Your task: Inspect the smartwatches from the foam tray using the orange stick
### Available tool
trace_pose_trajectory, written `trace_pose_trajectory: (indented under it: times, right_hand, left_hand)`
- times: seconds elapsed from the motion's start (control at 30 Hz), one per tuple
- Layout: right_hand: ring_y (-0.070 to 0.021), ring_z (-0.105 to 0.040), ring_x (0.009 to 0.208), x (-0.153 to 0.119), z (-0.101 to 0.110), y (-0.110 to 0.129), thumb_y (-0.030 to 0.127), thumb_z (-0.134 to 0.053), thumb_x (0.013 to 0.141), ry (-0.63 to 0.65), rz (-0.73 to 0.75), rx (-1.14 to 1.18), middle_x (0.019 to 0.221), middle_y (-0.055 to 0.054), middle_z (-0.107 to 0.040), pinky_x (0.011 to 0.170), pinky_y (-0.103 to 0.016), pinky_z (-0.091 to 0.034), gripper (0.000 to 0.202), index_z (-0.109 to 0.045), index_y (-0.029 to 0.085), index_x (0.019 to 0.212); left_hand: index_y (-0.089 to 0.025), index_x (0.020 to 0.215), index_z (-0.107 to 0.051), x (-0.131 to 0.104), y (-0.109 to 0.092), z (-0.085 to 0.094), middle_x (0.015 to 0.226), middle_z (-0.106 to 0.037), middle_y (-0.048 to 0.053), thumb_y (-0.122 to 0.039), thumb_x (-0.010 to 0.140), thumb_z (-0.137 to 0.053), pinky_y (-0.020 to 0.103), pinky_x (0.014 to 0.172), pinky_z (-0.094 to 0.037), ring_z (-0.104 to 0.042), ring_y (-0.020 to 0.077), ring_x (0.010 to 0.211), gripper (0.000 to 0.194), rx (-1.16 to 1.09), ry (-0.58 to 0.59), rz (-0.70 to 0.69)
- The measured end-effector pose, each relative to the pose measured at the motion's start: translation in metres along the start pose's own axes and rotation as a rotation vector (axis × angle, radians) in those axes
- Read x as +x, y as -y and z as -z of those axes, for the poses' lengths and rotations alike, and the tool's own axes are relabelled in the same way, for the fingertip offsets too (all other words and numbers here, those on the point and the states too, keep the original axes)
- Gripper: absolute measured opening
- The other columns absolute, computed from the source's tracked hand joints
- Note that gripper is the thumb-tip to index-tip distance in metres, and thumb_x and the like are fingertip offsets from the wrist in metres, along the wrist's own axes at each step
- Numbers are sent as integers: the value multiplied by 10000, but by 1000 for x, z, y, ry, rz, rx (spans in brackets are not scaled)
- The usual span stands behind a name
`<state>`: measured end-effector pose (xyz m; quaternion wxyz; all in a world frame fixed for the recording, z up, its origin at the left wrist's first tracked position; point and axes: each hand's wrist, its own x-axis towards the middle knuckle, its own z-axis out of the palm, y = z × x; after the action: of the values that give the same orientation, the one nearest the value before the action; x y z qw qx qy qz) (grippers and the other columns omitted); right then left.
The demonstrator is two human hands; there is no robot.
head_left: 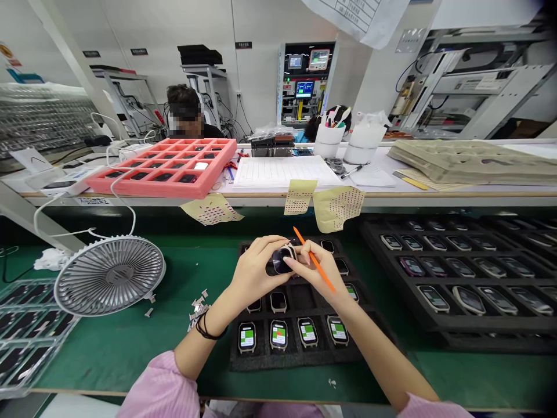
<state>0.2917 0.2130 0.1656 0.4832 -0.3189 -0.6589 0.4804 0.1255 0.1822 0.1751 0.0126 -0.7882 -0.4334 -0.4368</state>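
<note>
One orange stick (pixel 324 274), one fan (pixel 111 275)

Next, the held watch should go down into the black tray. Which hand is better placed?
Left, probably. The left hand grips the watch and holds no tool. The right hand touches the watch too, but the orange stick it holds could get in the way over the black tray.

A pale wall (pixel 261 87) rises behind metal racks (pixel 213 87) and a green-topped workbench (pixel 108 354).

Grey fan (pixel 110 276), pink tray (pixel 209 180)
</note>
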Motion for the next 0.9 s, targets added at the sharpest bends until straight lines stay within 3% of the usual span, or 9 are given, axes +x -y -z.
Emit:
trace_pose_trajectory:
  times: [0.13, 0.33, 0.5, 0.7, 0.9]
  right_hand:
    - [-109, -418, 564, 1, 1, -4, 423, -756, 730, 1, -95, 206, 624, 51, -461, 564, -252, -416, 481, -328, 226, 630]
    - [-95, -364, 556, 2, 0, -2, 403, -774, 714, -27, -109, 254, 667, 42, -492, 568, -251, -409, 489, -330, 220, 621]
    - [-87, -336, 537, 1, 0, -1, 375, -794, 706, -38, -94, 282, 603, 65, -424, 546, -234, -393, 500, -329, 217, 611]
    - [-117, -459, 627, 2, 1, -6, 444, -712, 795, -65, -175, 355, 654, 41, -422, 546, -234, -468, 441, -383, 209, 618]
    - [-131, -498, 684, 5, 4, -2, 367, -791, 725, -95, -174, 417, 690, 42, -423, 617, -284, -561, 485, -345, 213, 616]
  left_hand:
    - [-197, 1217, -552, 1, 0, 2, 1178, -650, 103, -323, 786, -735, 375, 921, -540, -618, 225, 1087, 485, -63, 17, 58]
    - [-210, 1173, -578, 2, 0, 3, 1156, -659, 92, -341, 789, -739, 371, 915, -540, -621, 221, 1079, 436, -103, 13, 53]
    - [-210, 1170, -576, 2, -1, 2, 1157, -664, 91, -328, 778, -753, 375, 924, -537, -622, 222, 1081, 446, -111, -1, 47]
    - [-207, 1165, -575, 1, -1, 3, 1165, -676, 86, -262, 807, -717, 347, 873, -561, -635, 220, 1079, 389, -145, 22, 96]
    - [-203, 1181, -568, 0, 2, 4, 1081, -711, 50, -194, 776, -731, 289, 754, -585, -680, 152, 810, 437, -157, 2, 251]
